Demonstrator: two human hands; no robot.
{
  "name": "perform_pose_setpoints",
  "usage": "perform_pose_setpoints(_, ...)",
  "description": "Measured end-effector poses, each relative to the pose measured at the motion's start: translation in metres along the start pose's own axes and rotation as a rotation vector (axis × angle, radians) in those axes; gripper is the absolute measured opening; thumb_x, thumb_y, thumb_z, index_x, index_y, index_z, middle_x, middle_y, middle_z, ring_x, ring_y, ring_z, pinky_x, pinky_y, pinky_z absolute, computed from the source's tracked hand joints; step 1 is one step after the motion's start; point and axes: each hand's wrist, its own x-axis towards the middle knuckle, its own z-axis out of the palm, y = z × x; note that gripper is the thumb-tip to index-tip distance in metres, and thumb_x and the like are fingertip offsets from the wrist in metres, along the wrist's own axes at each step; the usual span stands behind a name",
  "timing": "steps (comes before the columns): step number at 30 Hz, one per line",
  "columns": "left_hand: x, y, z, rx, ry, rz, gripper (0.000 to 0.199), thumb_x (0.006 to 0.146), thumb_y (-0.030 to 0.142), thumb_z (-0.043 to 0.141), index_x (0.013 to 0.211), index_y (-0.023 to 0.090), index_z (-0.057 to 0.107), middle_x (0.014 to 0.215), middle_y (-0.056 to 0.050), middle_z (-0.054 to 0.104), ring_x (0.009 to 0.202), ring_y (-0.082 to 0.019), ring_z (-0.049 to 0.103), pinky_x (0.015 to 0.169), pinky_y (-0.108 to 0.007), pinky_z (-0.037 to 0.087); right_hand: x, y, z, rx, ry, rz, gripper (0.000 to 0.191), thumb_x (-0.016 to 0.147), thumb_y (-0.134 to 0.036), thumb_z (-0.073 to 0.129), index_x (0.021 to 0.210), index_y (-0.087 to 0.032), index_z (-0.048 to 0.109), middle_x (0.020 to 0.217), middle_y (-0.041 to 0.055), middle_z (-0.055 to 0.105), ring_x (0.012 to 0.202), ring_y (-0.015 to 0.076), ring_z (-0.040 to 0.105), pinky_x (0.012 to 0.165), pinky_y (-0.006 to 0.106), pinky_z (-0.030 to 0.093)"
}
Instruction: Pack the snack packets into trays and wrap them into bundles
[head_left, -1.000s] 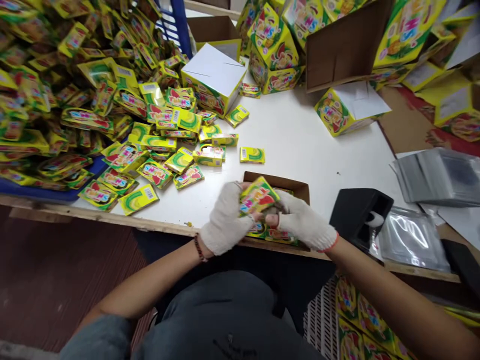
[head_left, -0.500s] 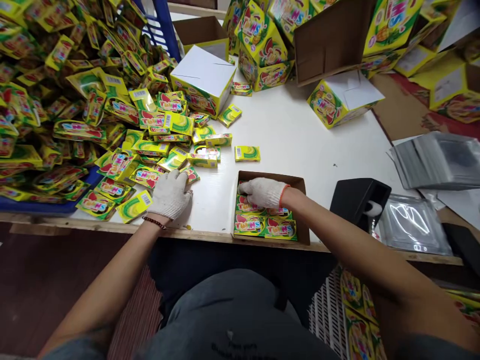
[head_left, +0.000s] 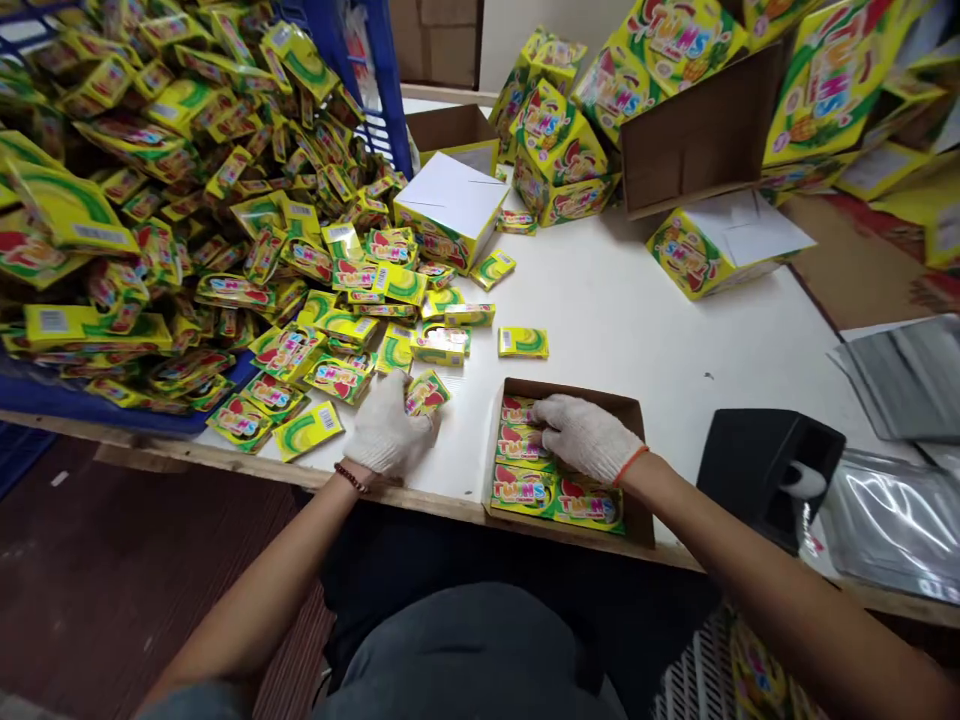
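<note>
Gripping a yellow packet in left hand, right hand inside carton

Table: crate at far left, heaped with small packs. Right of crate, loose packs lie on the table. Left hand, with held pack, is between these and a shallow box at the near edge. In box: packs in rows, right hand over them. Single pack behind box. Dispenser right of box; sheet stack behind dispenser, farther right. Cartons along the rear.
</note>
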Motion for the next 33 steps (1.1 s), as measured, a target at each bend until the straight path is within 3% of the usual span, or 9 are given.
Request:
perform_pose_setpoints(3,-0.014,0.027,0.001,-0.371,0.115,0.033,0.051,0.072,0.046,0.072,0.107,0.020,0.045,0.102,-0.006,0.060,0.089,-0.021,0.062,0.077,-0.034,0.052,-0.010,-0.021,-0.014,0.284,0.137,-0.075,0.024,0.091,-0.026,0.045,0.092,-0.020,0.068,0.093,0.0041,0.066,0.091,0.0201,0.061,0.081,0.030,0.043)
perform_pose_setpoints(5,-0.025,0.050,0.005,-0.571,0.135,0.123,0.044,0.077,0.042,0.068,0.108,0.020,0.045,0.106,-0.006,0.061,0.093,-0.019,0.063,0.080,-0.034,0.053,-0.016,-0.033,-0.022,0.456,0.221,-0.115,0.022,0.091,-0.029,0.046,0.096,-0.019,0.066,0.094,0.0027,0.067,0.089,0.0187,0.061,0.080,0.029,0.043)
perform_pose_setpoints(9,-0.044,0.090,0.018,-0.759,-0.030,0.233,0.030,0.085,0.033,0.058,0.111,0.021,0.049,0.107,-0.005,0.066,0.097,-0.020,0.065,0.085,-0.036,0.054,-0.025,-0.032,-0.033,0.494,0.350,-0.170,0.018,0.088,-0.026,0.046,0.092,-0.017,0.061,0.092,0.0037,0.065,0.088,0.0181,0.058,0.079,0.029,0.042)
perform_pose_setpoints(13,-0.046,0.110,0.024,-0.861,-0.175,0.218,0.039,0.086,0.036,0.060,0.120,0.019,0.051,0.116,-0.008,0.067,0.103,-0.022,0.066,0.087,-0.038,0.056,-0.037,-0.007,-0.041,0.439,0.285,-0.185,0.015,0.085,-0.026,0.049,0.094,-0.017,0.057,0.094,0.0036,0.062,0.086,0.0178,0.055,0.077,0.029,0.041)
perform_pose_setpoints(15,-0.044,0.116,0.024,-0.810,-0.236,0.258,0.043,0.087,0.037,0.060,0.123,0.017,0.051,0.119,-0.010,0.067,0.105,-0.023,0.065,0.090,-0.039,0.055,-0.041,0.004,-0.048,0.393,0.266,-0.148,0.013,0.085,-0.025,0.048,0.093,-0.017,0.056,0.090,0.0030,0.061,0.082,0.0171,0.053,0.074,0.029,0.041)
perform_pose_setpoints(18,-0.044,0.122,0.025,-0.500,-0.323,0.418,0.038,0.090,0.034,0.057,0.124,0.017,0.055,0.122,-0.012,0.065,0.109,-0.026,0.064,0.092,-0.041,0.053,-0.046,0.016,-0.062,0.244,0.188,-0.109,0.015,0.087,-0.022,0.045,0.095,-0.017,0.057,0.090,0.0040,0.062,0.081,0.0171,0.053,0.073,0.028,0.041)
perform_pose_setpoints(24,-0.057,0.130,0.037,0.226,-0.321,0.798,0.032,0.083,0.037,0.066,0.102,0.011,0.068,0.122,-0.021,0.063,0.119,-0.038,0.055,0.103,-0.055,0.040,-0.027,0.013,-0.071,-0.354,-0.208,0.058,0.027,0.083,-0.015,0.058,0.108,-0.019,0.067,0.107,0.0135,0.069,0.093,0.0259,0.063,0.077,0.035,0.046)
perform_pose_setpoints(30,-0.058,0.123,0.033,0.248,-0.396,0.883,0.028,0.090,0.036,0.057,0.098,0.011,0.068,0.107,-0.018,0.067,0.109,-0.032,0.059,0.096,-0.047,0.045,0.002,0.004,-0.042,-0.464,-0.455,0.050,0.034,0.079,-0.020,0.071,0.111,-0.011,0.068,0.111,0.0168,0.070,0.102,0.0307,0.067,0.081,0.037,0.051)
perform_pose_setpoints(33,-0.042,0.106,0.019,0.092,-0.304,0.927,0.020,0.093,0.026,0.048,0.100,0.017,0.065,0.110,-0.012,0.065,0.105,-0.025,0.059,0.094,-0.039,0.048,-0.003,0.015,-0.025,-0.424,-0.382,0.066,0.041,0.078,-0.017,0.070,0.118,-0.012,0.064,0.115,0.0167,0.068,0.101,0.0301,0.067,0.078,0.036,0.051)
